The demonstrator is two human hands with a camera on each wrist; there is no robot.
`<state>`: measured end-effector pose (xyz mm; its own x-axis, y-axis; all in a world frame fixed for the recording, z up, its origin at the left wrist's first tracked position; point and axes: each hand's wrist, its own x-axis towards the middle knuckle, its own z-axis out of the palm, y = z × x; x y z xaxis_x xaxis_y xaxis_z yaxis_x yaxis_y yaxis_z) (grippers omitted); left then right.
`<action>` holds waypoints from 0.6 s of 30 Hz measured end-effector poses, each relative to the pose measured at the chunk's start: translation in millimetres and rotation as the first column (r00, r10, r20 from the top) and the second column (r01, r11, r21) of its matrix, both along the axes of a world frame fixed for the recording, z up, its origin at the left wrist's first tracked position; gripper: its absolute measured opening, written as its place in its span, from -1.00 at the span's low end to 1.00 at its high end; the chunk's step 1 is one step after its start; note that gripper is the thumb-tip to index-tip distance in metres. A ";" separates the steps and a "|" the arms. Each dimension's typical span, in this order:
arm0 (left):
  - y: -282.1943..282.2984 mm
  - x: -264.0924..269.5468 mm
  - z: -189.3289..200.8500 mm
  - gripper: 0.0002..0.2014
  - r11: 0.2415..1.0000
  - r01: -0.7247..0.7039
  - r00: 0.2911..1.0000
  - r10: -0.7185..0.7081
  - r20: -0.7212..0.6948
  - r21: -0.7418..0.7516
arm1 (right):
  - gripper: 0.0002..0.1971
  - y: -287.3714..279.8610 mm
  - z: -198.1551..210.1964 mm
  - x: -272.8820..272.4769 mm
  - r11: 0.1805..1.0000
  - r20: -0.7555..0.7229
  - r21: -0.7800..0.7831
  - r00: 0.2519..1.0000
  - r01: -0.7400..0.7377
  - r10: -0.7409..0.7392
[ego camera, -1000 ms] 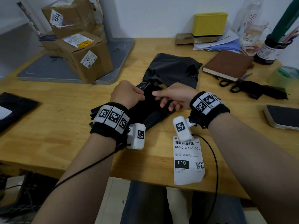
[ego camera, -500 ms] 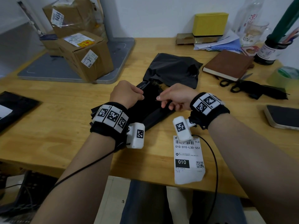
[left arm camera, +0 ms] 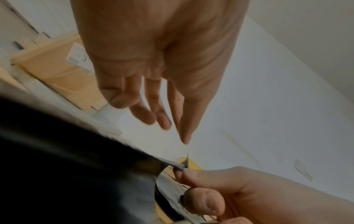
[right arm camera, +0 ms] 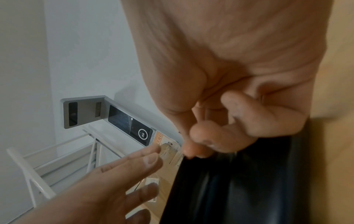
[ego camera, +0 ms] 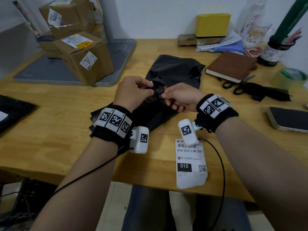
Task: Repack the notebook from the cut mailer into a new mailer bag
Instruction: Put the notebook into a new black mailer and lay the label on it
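pinching a corner of the new black mailer bag (ego camera: 155, 114) between thumb and forefinger, the right hand (ego camera: 181, 97) lifts that edge above the middle of the desk (ego camera: 55, 114); its other fingers curl under. the left hand (ego camera: 133, 92) sits just beside it with fingers straight and loose in the wrist views, gripping nothing clearly. both wrists hover over the bag. the cut mailer (ego camera: 175, 69) lies behind the hands, and the brown notebook (ego camera: 231, 65) rests toward the far right corner. a shipping label (ego camera: 190, 162) at the near edge reads "010-010-L30-551" and "010". a cardboard box (ego camera: 83, 59) sticker shows "3".
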<state>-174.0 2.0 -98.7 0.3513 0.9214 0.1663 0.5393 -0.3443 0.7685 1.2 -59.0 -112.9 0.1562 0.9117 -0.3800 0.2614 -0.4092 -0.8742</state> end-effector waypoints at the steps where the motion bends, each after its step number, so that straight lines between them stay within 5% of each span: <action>1: -1.3 1.0 2.1 -0.85 0.999 0.041 0.999 -0.041 -0.016 -0.022 | -0.85 -0.6 1.2 0.5 1.000 -0.005 0.017 1.000 -0.009 0.009; 5: -3.8 4.9 2.3 -0.75 0.978 0.164 0.983 -0.174 -0.066 -0.127 | -0.80 -2.0 6.1 -0.6 0.998 -0.044 0.066 0.999 -0.019 0.022; 12: -4.7 3.6 -0.9 -0.86 0.989 0.078 0.997 -0.077 0.014 -0.126 | -0.83 -8.3 15.1 -3.4 0.999 -0.036 0.047 0.999 -0.028 0.030; 18: -11.3 1.1 12.2 -0.83 0.957 0.104 0.956 -0.020 0.294 -0.271 | -0.62 -16.6 19.7 -8.6 0.994 -0.037 0.028 0.994 -0.104 0.105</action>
<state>-172.9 -9.4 -86.5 0.3854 0.9227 0.0058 0.2680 -0.1179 0.9562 -7.4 -75.6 -93.2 0.0453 0.9320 -0.3595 0.2672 -0.3581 -0.8946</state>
